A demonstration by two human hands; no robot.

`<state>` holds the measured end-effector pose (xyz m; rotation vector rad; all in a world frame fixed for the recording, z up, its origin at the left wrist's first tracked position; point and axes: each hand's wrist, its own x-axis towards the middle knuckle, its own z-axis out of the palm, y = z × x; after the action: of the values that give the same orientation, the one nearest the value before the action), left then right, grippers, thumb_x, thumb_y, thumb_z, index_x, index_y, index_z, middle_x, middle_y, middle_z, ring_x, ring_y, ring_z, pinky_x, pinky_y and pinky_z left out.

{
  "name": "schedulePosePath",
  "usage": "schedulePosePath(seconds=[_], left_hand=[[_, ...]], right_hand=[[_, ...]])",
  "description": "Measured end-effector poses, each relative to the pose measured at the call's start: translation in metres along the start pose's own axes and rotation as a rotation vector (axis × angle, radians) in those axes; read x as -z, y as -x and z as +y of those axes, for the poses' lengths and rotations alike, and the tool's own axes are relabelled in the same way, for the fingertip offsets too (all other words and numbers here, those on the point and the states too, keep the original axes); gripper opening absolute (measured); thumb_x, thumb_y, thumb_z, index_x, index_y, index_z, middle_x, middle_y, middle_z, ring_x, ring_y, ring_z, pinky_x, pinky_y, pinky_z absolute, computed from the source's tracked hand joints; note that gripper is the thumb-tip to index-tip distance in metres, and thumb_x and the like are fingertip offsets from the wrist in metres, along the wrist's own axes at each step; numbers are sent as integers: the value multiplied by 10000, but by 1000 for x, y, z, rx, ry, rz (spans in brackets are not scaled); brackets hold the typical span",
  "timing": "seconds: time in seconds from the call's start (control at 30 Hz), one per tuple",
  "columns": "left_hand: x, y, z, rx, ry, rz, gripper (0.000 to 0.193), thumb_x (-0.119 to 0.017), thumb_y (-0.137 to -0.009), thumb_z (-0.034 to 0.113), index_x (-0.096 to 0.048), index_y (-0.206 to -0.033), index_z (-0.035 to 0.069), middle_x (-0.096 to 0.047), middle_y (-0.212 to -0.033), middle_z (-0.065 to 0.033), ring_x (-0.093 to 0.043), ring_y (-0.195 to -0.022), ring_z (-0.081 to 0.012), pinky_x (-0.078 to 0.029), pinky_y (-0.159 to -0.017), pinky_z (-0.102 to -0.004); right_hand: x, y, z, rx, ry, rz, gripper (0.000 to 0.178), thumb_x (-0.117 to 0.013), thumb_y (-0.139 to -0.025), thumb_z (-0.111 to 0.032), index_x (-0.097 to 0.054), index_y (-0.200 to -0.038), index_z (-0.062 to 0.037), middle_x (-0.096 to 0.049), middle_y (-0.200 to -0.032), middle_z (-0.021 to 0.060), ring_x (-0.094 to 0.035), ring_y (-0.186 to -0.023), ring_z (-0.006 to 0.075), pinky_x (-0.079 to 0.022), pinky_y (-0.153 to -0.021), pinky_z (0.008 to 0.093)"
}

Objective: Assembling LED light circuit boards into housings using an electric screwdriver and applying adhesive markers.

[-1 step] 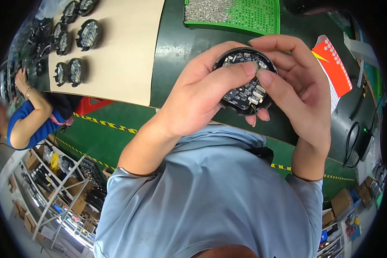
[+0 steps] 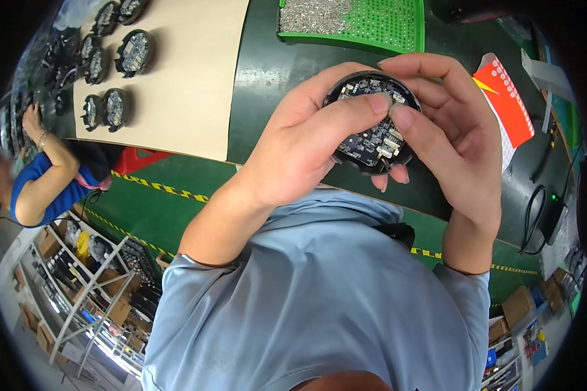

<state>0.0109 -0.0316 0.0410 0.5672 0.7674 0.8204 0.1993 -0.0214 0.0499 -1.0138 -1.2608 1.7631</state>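
A round black housing with a circuit board (image 2: pixel 370 138) in it is held between my two hands above the dark table. Small chips and pale connectors cover the board's face. My left hand (image 2: pixel 300 133) wraps round its left side, the thumb lying across the board. From the right, my right hand (image 2: pixel 453 127) grips it, with its thumb tip on the board close to the left thumb tip. Fingertips show below the housing's lower rim. Whatever lies under the two thumb tips is hidden.
A green perforated tray (image 2: pixel 388 29) of small metal screws stands at the back. Similar round housings (image 2: pixel 135 52) sit on a beige sheet (image 2: pixel 189 72) at left. An orange-and-white packet (image 2: pixel 507 104) and a black cable (image 2: pixel 531 218) lie right. A co-worker (image 2: pixel 52 173) works far left.
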Motion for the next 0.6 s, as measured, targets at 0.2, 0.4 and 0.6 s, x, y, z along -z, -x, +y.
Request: schedulePosePath(seconds=[0.2, 0.4, 0.6], left_hand=[[-1, -4, -2, -20, 34, -20, 253, -536, -1040, 154, -576, -1202, -36, -704, -958, -131, -740, -758, -242, -584, -584, -320], [-2, -6, -9, -104, -32, 17, 319, -476, -1026, 157, -572, -1247, -52, -692, -1025, -176, -727, -728, -282, -569, -546, -325], [-3, -3, -5, -119, 15, 16, 243, -527, -1047, 142, -559, -1221, -25, -692, -980, -128, -720, -764, -227, -587, -613, -331]], right_hand=[[2, 2, 1, 21, -18, 9, 411, -610, -974, 20, -481, -1360, 82, -685, -1205, 182, -691, -922, 143, -550, -731, 232], [-6, 2, 2, 23, -51, 97, 366, -632, -974, 7, -497, -1309, 68, -722, -1074, 153, -655, -681, 94, -476, -535, 195], [-9, 2, 9, 82, -50, 143, 379, -665, -973, 0, -483, -1301, 58, -728, -1081, 155, -600, -623, 72, -454, -519, 192]])
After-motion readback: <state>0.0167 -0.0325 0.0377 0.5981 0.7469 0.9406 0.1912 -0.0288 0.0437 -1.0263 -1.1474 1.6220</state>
